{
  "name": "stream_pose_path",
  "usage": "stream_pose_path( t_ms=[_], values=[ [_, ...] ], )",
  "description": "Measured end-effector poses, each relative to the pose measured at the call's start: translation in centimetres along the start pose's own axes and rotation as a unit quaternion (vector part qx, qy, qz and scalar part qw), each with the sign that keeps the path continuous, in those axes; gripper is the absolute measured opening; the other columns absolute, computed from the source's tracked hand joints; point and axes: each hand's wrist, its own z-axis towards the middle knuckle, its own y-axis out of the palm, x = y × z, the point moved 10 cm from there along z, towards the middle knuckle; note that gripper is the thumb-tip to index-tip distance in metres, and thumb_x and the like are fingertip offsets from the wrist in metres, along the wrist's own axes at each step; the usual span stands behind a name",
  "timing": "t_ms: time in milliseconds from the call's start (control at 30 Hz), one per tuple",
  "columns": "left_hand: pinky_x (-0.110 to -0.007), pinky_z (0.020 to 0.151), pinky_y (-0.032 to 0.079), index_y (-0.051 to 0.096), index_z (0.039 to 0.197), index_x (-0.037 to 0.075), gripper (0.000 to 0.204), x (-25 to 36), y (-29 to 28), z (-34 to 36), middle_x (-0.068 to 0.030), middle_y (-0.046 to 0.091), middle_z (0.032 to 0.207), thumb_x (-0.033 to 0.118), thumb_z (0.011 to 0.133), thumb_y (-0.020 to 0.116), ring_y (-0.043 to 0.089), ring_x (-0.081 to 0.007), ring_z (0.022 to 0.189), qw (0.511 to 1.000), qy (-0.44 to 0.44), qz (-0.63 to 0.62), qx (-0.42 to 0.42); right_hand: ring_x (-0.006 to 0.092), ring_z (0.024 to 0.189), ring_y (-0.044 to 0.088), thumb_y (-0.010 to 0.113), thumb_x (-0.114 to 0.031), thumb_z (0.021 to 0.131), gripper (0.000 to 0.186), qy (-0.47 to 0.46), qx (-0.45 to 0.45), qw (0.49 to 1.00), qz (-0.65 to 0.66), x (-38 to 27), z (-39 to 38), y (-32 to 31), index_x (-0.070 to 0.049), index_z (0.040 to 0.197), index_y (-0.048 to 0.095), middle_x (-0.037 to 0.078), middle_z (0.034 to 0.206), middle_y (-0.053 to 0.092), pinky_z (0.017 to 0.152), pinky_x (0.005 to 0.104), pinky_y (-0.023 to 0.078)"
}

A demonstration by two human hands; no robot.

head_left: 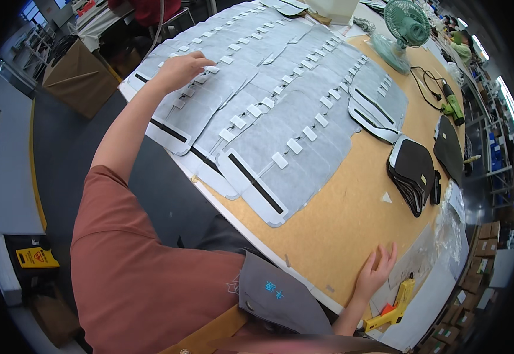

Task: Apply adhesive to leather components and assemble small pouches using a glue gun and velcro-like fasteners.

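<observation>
My left hand (181, 72) reaches over the grey-white fabric panels (304, 159) on the table. Its fingers are bent together at a small white tab (212, 69) in one of the rows; the thumb side is partly hidden. Similar white tabs (279, 160) run in lines along the panels, joined by thin dark wires. Black strips (257, 183) cross the panels' near ends. My right hand (377, 272) lies at the table's near right part with fingers apart and nothing in them. Just beside it is a yellow glue gun (391, 307) with a red trigger.
A stack of black pads (411, 171) and a dark flat piece (447, 147) lie on the right of the wooden table (328, 236). Farther back are a green power screwdriver (453, 105), its cable and a green fan (407, 23). A brown carton (80, 79) stands on the floor at left.
</observation>
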Motion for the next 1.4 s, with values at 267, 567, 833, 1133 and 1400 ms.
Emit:
stream_pose_path(
  t_ms=[267,567,833,1133,1400],
  values=[
    [-0.037,0.079,0.055,0.067,0.126,0.029,0.031,0.5,3.2,2.3,0.0028,0.064,0.121,0.017,0.098,0.058,0.069,-0.0226,0.095,0.992,0.045,0.037,-0.109,0.0319,0.116,0.060,0.060,-0.003,0.093,0.021,0.038,-0.014,0.999,-0.002,0.8,-0.2,0.2,0.002,0.113,0.065,0.017,0.141,0.054,0.099,0.0388,0.048],
    [-0.033,0.078,0.055,0.075,0.110,0.023,0.019,-0.4,3.3,2.4,0.0050,0.070,0.112,0.020,0.093,0.067,0.070,-0.0196,0.092,0.994,0.104,-0.006,-0.032,0.0340,0.127,0.055,0.059,-0.004,0.095,0.022,0.058,-0.030,0.998,-0.023,1.2,-0.3,0.6,0.001,0.116,0.064,0.017,0.140,0.057,0.105,0.0404,0.044],
    [-0.031,0.077,0.056,0.076,0.106,0.018,0.019,-0.4,2.9,1.5,0.0017,0.071,0.106,0.013,0.089,0.071,0.069,-0.0212,0.089,0.991,0.116,-0.046,0.039,0.0326,0.125,0.056,0.057,-0.005,0.098,0.021,0.075,-0.038,0.996,-0.028,1.6,-0.2,0.8,0.002,0.117,0.063,0.017,0.139,0.057,0.105,0.0389,0.045],
    [-0.031,0.075,0.056,0.075,0.114,0.024,0.023,2.1,3.2,6.5,0.0030,0.069,0.108,0.016,0.095,0.065,0.068,-0.0199,0.085,0.995,0.095,0.018,0.013,0.0323,0.124,0.057,0.056,-0.004,0.098,0.021,0.054,-0.037,0.996,-0.058,1.6,-0.4,0.8,0.002,0.117,0.063,0.018,0.136,0.059,0.104,0.0388,0.045],
    [-0.031,0.080,0.056,0.075,0.109,0.024,0.018,0.2,4.4,7.0,0.0044,0.069,0.109,0.022,0.093,0.068,0.069,-0.0185,0.091,0.991,0.128,-0.029,0.021,0.0325,0.120,0.059,0.056,-0.004,0.098,0.021,0.079,-0.042,0.995,-0.032,1.4,0.0,1.0,0.003,0.117,0.063,0.018,0.133,0.062,0.102,0.0378,0.046]
  ],
)
